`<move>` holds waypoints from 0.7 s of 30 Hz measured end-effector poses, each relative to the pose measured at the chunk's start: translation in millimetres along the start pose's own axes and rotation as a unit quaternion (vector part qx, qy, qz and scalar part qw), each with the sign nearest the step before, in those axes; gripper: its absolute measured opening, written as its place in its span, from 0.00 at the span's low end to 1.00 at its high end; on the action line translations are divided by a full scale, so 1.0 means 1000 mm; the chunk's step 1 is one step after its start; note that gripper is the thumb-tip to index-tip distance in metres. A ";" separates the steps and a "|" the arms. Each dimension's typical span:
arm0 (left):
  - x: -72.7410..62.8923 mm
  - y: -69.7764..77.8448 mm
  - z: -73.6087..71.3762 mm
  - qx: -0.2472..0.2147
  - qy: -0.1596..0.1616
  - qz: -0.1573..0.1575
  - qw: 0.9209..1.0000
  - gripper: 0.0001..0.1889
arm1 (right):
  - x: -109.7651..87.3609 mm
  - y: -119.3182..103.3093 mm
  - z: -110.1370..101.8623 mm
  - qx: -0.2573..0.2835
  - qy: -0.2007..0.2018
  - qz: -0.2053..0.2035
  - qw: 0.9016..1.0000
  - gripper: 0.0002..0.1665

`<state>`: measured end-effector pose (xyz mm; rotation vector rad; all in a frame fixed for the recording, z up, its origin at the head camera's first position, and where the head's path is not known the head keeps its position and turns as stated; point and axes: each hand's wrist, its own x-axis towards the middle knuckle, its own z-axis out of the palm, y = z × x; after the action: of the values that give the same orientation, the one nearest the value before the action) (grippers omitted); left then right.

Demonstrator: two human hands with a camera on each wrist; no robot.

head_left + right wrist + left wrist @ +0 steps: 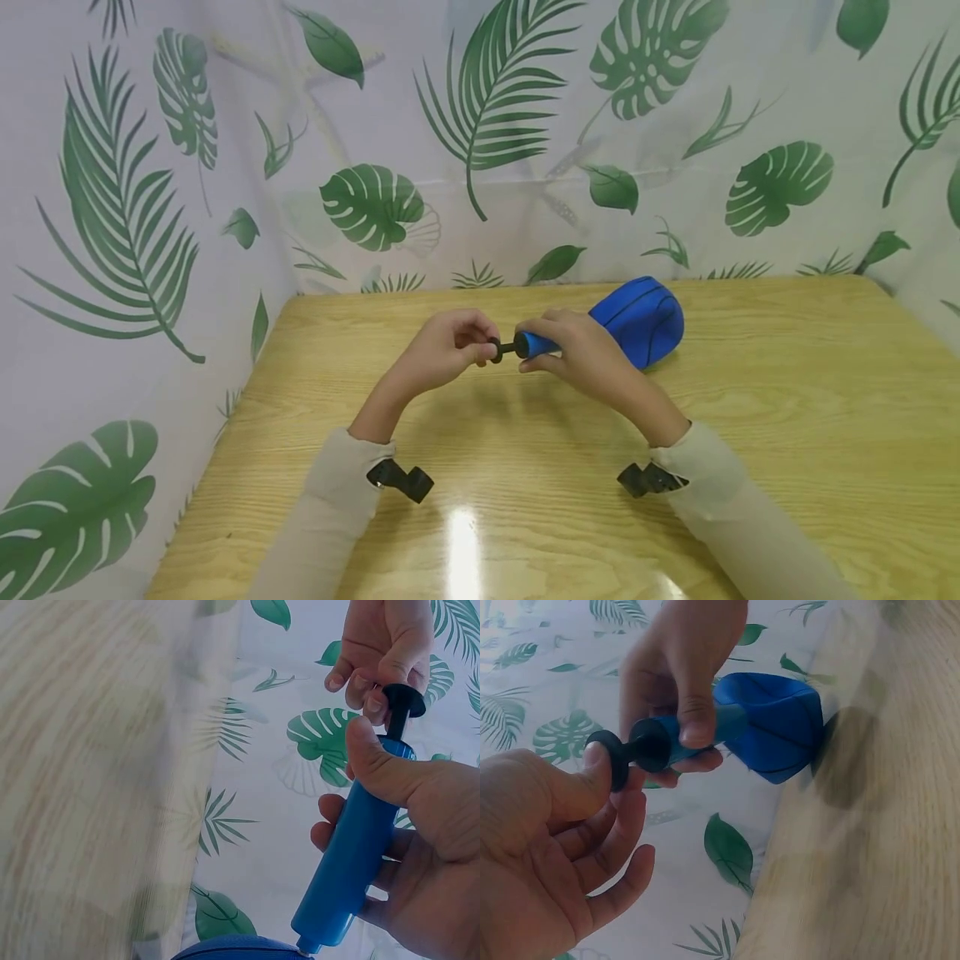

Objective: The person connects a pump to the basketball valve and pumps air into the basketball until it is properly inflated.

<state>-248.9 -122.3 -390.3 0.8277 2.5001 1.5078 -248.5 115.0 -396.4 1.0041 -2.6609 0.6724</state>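
Note:
A blue hand pump [346, 859] with a black plunger handle [406, 700] is held level above the table. My left hand [438, 354] pinches the round handle between thumb and fingertips, and its other fingers are loosely bent. Around the blue barrel, my right hand [588, 354] has its thumb and fingers wrapped. A short stretch of black rod shows between handle and barrel. The barrel's far end meets a dented, partly deflated blue ball [647, 323] with black seam lines, which is beside the right hand. The ball is cut off at the bottom of the right wrist view.
A wood-grain table [525, 467] spreads beneath both arms. White cloth with green leaf prints [517, 242] hangs behind the table and along its sides. Black wrist cameras [405, 479] are strapped over the beige sleeves.

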 end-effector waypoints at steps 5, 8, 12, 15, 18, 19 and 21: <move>0.000 0.001 0.003 0.004 0.008 0.003 1.000 0.05 | 0.000 0.000 -0.001 -0.007 0.011 -0.003 1.000 0.25; 0.000 0.004 -0.002 0.017 0.007 -0.005 1.000 0.05 | 0.001 0.001 -0.003 -0.006 0.012 -0.002 1.000 0.25; -0.004 0.007 -0.015 0.028 0.011 -0.014 0.999 0.05 | 0.002 0.005 -0.008 0.003 0.012 0.015 1.000 0.26; -0.010 0.011 -0.029 0.023 0.030 -0.015 0.999 0.05 | 0.002 0.010 -0.015 0.003 0.020 0.044 0.999 0.27; -0.017 0.015 -0.041 0.016 0.049 -0.015 0.999 0.05 | 0.000 0.014 -0.022 -0.003 0.031 0.067 0.997 0.29; -0.018 0.015 -0.043 0.011 0.051 -0.016 0.998 0.05 | 0.000 0.015 -0.023 -0.004 0.033 0.069 0.997 0.29; -0.020 0.016 -0.046 0.008 0.053 -0.019 0.998 0.05 | -0.001 0.016 -0.025 -0.008 0.034 0.069 0.997 0.30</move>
<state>-242.1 -162.2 -357.1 0.7159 2.5893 1.5614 -257.4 138.2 -380.4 0.7846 -2.6895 0.6981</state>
